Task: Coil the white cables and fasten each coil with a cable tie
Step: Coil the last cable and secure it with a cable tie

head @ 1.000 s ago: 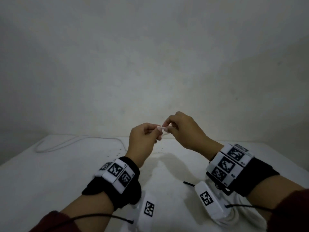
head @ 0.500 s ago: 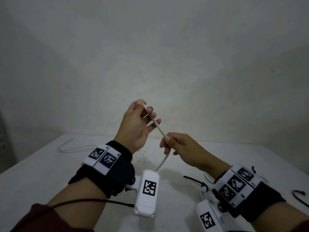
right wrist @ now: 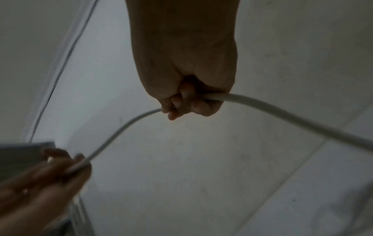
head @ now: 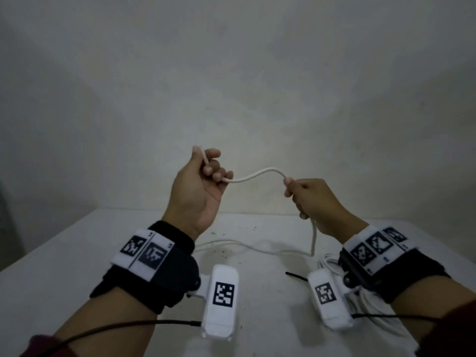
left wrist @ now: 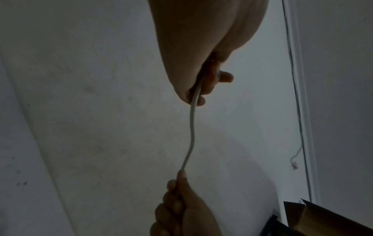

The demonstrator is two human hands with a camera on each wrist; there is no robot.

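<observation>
The white cable [head: 253, 175] arches in mid-air between your raised hands above the table [head: 46, 276]. Your left hand [head: 197, 186], palm toward you, curls its fingers around one end; your right hand [head: 313, 202], knuckles up, grips farther along, the rest trailing down to the table.

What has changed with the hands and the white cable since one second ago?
The hands, first pinching together at the cable's end, moved apart: the left hand rose with the end, the right hand slid along the white cable to the right. Both kept their grip, and the cable's far part stayed on the table.
</observation>
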